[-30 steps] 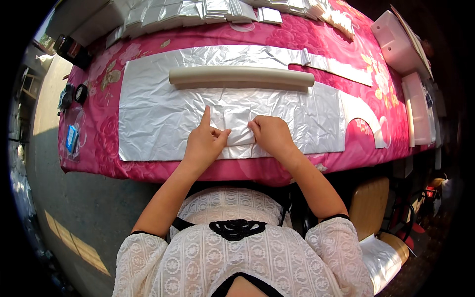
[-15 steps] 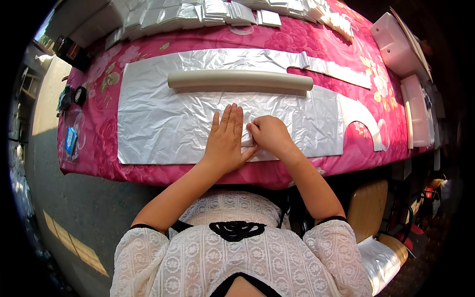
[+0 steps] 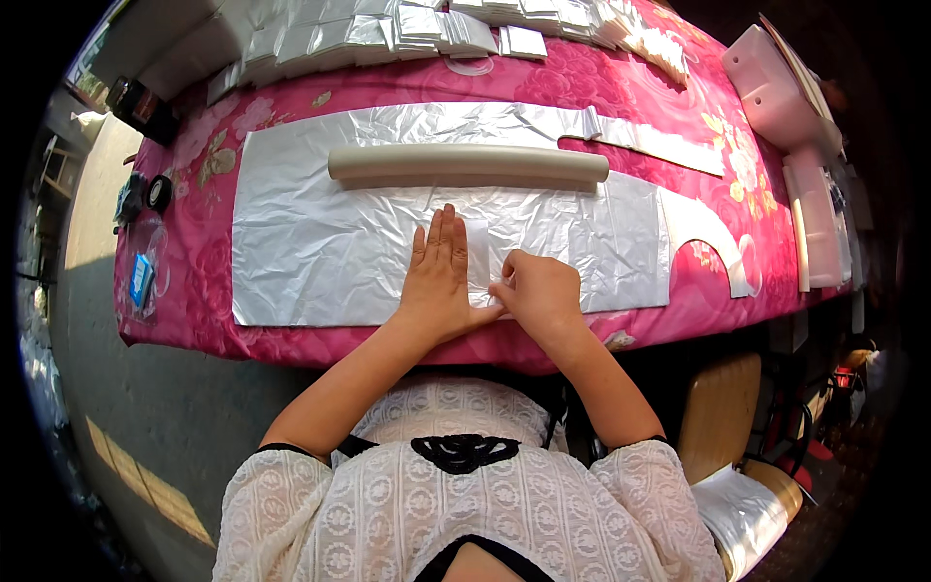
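A pile of flat white plastic bags [image 3: 320, 262] with looped handles at the right lies across the table. My left hand [image 3: 435, 281] rests palm down on it near the front edge, fingers together and stretched out, thumb pointing right. Close to that thumb, my right hand [image 3: 541, 294] is closed in a pinch low over the bags; its fingertips hide what they hold. A small smooth, pale patch of plastic [image 3: 478, 247] shows between the hands. Beyond my fingertips a long beige tube [image 3: 465, 165] lies crosswise on the bags.
Folded white packets [image 3: 369, 34] line the far side of the pink flowered tablecloth [image 3: 330, 92]. At the left are a dark jar [image 3: 143, 107], a black tape roll [image 3: 157, 191] and a blue packet [image 3: 141, 280]. Pale plastic bins [image 3: 776, 82] stand at the right, a wooden chair [image 3: 721, 412] below.
My right hand has moved down toward the table's front edge and slightly right, still pinched. My left hand has shifted slightly left and stays flat. The tube stays on the bags.
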### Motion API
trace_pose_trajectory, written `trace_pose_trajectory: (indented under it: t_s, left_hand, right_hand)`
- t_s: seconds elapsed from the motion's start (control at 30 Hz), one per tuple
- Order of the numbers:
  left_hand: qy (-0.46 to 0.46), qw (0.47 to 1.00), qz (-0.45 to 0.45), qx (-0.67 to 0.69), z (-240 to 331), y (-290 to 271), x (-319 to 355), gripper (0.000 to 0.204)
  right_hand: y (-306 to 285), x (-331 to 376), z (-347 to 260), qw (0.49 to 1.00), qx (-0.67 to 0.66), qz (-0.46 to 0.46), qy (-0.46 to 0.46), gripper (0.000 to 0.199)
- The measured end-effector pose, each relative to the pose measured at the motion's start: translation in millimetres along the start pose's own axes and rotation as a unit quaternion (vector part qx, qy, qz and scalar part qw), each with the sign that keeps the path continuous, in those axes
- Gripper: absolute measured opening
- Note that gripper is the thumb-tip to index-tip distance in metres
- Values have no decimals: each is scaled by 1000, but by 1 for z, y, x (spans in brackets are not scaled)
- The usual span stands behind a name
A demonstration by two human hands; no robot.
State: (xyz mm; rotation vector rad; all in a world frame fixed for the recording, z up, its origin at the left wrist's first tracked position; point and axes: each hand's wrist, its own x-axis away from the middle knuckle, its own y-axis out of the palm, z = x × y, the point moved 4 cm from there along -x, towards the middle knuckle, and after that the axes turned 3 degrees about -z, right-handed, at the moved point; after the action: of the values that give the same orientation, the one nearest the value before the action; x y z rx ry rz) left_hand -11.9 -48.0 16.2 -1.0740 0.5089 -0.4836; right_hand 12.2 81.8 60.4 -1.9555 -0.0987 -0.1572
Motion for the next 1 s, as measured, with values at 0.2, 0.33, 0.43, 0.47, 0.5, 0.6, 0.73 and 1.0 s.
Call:
trace_pose_trajectory:
  t_s: [0.2,0.33,0.43,0.47,0.5,0.6,0.73,1.0]
  left_hand:
    - [5,977,158,144,-18,-30,33,96]
    - [-139,880,-35,454,-32,-44,97,35]
    - [-332,714,45,614,-40,-43,145,22]
    - [-386,667,26,636,-44,-42,159,25]
    - [-418,648,-14,637,-45,-42,170,33]
    - [-430,591,-21,682,-40,-28,190,38]
    - [-439,591,-32,676,-40,-6,196,26]
    - [-262,931,-141,213,-2,-83,124,19]
  right_hand:
    - [1,-3,-27,968,6,127,-215,41]
    - [33,-32,-38,954,45,86,-284,60]
    - [51,-35,-38,961,28,96,-257,64]
    - [56,-29,-43,967,11,56,-249,67]
    - [59,-19,-53,969,2,35,-243,68]
    - [83,19,-83,960,-66,12,-272,77]
    - [105,62,-110,933,-145,-71,-323,69]
    - [40,38,-68,879,-131,-72,-453,14]
